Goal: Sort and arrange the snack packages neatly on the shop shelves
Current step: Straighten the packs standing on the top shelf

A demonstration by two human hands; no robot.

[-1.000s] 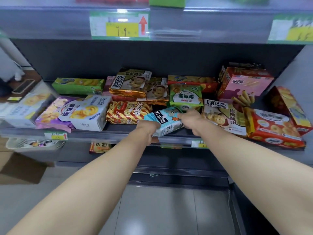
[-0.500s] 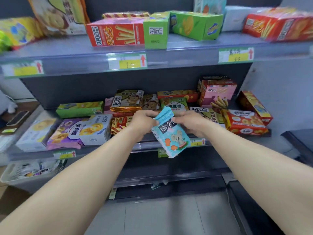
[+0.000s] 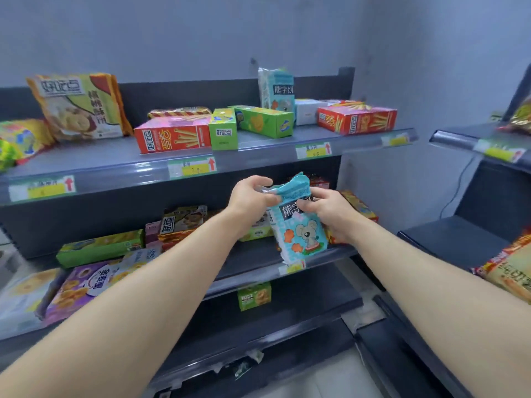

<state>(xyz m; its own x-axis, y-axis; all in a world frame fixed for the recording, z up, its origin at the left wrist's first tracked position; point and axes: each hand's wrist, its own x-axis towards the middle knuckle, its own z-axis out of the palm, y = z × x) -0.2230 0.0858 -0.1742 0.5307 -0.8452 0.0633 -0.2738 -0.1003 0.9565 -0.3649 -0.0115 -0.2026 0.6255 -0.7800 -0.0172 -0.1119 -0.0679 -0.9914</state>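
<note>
A light-blue snack packet with a cartoon mouse [image 3: 301,231] hangs upright in front of the middle shelf [image 3: 253,262]. My left hand [image 3: 250,193] pinches its crumpled top edge. My right hand [image 3: 327,208] grips its upper right side. A matching blue packet [image 3: 277,89] stands upright at the back of the top shelf [image 3: 258,156]. Red stick-biscuit boxes [image 3: 172,137], green boxes [image 3: 263,120] and a large biscuit bag [image 3: 79,106] also lie on the top shelf.
The middle shelf holds a green box [image 3: 100,248], a purple bag [image 3: 83,285] and brown packets [image 3: 178,225]. A small green box [image 3: 254,295] sits on the lower shelf. Another rack with packets [image 3: 508,268] stands at the right. Grey wall behind.
Both hands lifted the blue packet off the middle shelf and raised it upright. My view tilted up, bringing the top shelf into sight.
</note>
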